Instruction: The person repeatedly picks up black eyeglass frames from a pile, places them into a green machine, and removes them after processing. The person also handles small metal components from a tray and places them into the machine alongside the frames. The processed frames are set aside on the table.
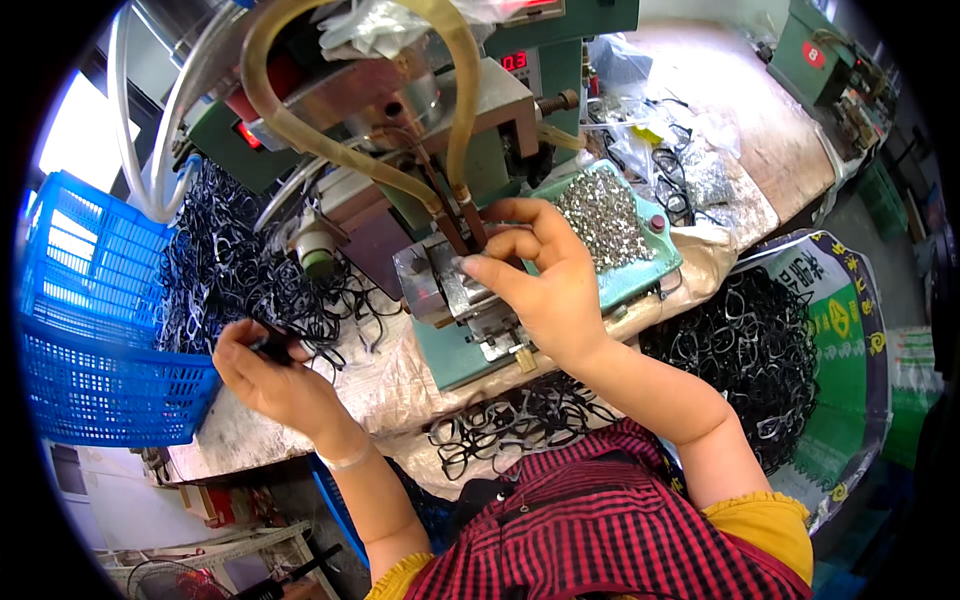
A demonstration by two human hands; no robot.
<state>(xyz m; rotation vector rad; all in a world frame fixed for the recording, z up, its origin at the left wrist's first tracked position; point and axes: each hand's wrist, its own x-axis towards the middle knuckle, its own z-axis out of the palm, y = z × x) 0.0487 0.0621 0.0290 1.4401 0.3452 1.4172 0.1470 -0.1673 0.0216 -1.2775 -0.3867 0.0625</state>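
My left hand (270,372) grips a black spectacle frame (272,346) at the near edge of a big pile of black frames (240,270) on the bench. My right hand (535,280) reaches onto the metal fixture block (450,285) of a green bench machine (470,130), its fingertips pinched close at the block under two thin copper rods (455,215); what they pinch is too small to tell. Just behind that hand sits a green tray (645,275) heaped with tiny silver metal parts (600,215).
A blue plastic basket (90,330) stands at the left. A large sack (850,330) at the right holds several black frames (750,350), and more frames (510,415) lie at the bench's near edge. Yellowish hoses (300,130) arch over the machine. Plastic bags clutter the far bench.
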